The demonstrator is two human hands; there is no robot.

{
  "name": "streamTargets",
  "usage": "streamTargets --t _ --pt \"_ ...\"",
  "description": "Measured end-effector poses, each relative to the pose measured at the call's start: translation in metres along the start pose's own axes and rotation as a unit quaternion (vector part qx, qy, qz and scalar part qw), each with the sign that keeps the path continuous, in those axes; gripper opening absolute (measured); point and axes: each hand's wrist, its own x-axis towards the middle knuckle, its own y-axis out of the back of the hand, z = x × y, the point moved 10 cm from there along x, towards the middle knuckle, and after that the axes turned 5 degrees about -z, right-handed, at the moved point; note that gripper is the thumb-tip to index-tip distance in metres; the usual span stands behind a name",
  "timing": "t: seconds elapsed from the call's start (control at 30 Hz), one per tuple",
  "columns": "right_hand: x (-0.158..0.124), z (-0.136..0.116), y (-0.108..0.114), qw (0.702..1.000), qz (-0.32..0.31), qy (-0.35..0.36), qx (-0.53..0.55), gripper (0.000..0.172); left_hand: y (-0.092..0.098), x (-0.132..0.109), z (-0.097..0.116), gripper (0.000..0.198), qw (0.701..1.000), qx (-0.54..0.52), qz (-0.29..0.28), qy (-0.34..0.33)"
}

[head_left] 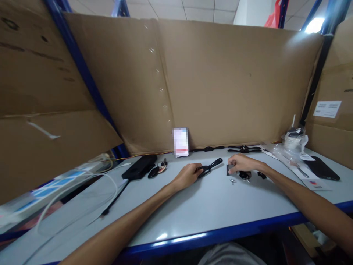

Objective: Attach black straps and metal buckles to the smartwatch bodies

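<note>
- Left hand (188,175): to the right of the lit screen (181,142) and nearer the person, fingers curled and gripping one end of the black tool (210,168).
- Black tool: its far end, with a hole in it, points away from the person and to the right, right of the screen and lower.
- Right hand (237,162): farther right of the screen, fingers bent downward and closed on the edge of the grey piece (227,169). Whether that piece touches the table (193,217) cannot be told.
- Grey piece: well right of the screen, between the black tool and the right hand's wrist, mostly hidden by the fingers.
- Metal bit (233,181): right of the screen, on the table just nearer the person than the grey piece.
- Keys (245,176): farther right of the screen, partly beneath the right wrist; a black fob (261,175) lies beyond them.
- Watch (244,149): right of the screen, flat near the cardboard (220,84), behind the right hand.
- Black box (140,166): left of the screen, with a car key (153,172) just beside it.
- Black phone (322,168): far right of the screen, near a plastic bag (293,138).
</note>
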Motion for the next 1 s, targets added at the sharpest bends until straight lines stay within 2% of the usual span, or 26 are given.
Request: streamTargets --t 0.1,0.2,0.33,0.43,0.5,0.6,0.77,0.87,1.0 --pt "0.001 -0.005 0.007 0.998 0.044 0.013 0.034 0.032 -0.002 -0.001 -0.001 0.029 0.987 -0.158 0.005 0.013" --pt "0.001 -0.009 0.014 0.986 0.098 0.004 0.134 0.034 -0.01 -0.007 -0.001 0.032 0.935 -0.351 -0.005 0.06" --pt "0.001 -0.014 -0.007 0.948 0.061 -0.038 0.31 0.029 -0.02 -0.016 0.011 0.03 0.861 -0.502 -0.004 0.087" --pt "0.001 -0.019 -0.024 0.923 0.047 -0.047 0.378 0.026 -0.033 -0.02 0.017 0.025 0.817 -0.566 -0.02 0.111" --pt "0.001 -0.022 -0.034 0.911 0.045 -0.046 0.407 0.022 -0.036 -0.021 0.02 0.023 0.812 -0.572 -0.02 0.113" --pt "0.003 -0.027 -0.048 0.891 0.03 -0.045 0.451 0.016 -0.037 -0.021 0.026 0.024 0.823 -0.559 -0.023 0.096" --pt "0.001 -0.033 -0.052 0.867 0.037 -0.045 0.494 0.01 -0.033 -0.021 0.03 0.03 0.848 -0.524 -0.022 0.075" --pt "0.0 -0.031 -0.051 0.856 0.044 -0.049 0.513 0.015 -0.035 -0.021 0.033 0.031 0.847 -0.525 -0.039 0.071" --pt "-0.001 -0.032 -0.053 0.85 0.02 -0.048 0.524 0.023 -0.037 -0.023 0.033 0.03 0.844 -0.53 -0.04 0.072"
